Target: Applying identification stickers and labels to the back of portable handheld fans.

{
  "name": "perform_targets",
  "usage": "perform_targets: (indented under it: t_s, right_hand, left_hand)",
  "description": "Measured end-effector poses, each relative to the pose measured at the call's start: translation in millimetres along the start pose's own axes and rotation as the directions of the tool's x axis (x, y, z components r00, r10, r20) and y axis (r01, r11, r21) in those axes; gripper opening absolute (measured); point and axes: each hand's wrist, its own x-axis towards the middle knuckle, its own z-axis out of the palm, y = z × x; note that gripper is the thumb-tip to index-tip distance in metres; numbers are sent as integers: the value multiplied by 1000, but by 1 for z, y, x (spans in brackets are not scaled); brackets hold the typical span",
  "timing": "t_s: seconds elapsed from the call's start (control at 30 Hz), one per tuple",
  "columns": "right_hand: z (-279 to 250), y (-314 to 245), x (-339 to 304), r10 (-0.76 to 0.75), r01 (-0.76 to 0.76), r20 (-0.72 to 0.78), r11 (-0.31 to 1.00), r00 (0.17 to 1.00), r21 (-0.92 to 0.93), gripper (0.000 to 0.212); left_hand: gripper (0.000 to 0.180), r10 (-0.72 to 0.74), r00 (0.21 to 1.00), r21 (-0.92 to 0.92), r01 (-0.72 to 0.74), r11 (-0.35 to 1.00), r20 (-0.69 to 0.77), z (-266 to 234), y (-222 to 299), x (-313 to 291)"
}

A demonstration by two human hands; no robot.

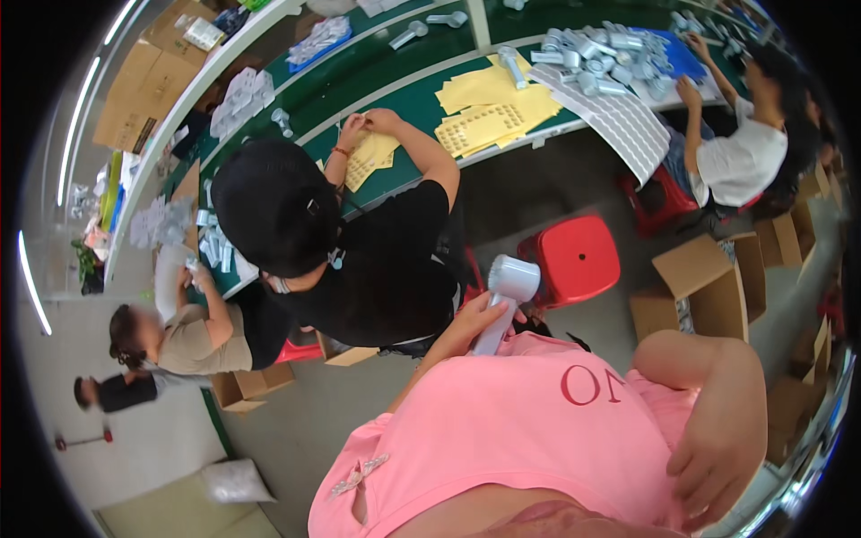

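My left hand (475, 323) is closed round the handle of a pale silver-blue handheld device (514, 280), held upright in front of my pink shirt. The device has a round drum-shaped head with a notched rim on a straight handle; the lower handle is partly hidden by my fingers. On the right my arm is bent, and my right hand (713, 453) is raised near the lower right rim, fingers loosely apart and with nothing seen in them.
A red stool (574, 260) stands just ahead. A co-worker in black (377, 260) works at the green bench (404, 175) with yellow sticker sheets (489, 125). Similar devices (596, 58) are piled farther right, near a seated person in white (744, 152). Open cardboard boxes (695, 269) stand at right.
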Motion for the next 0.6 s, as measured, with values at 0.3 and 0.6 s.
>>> perform_targets:
  t_s: [0.3,0.6]
  right_hand:
    - [-28,66,-145,18,-146,-978,988,-206,49,24]
    - [-150,276,-408,-11,-858,-888,262,-460,441,11]
  left_hand:
    - [34,135,969,-145,-167,975,-208,-24,47,79]
    - [29,84,949,-220,-156,963,-302,-44,88,143]
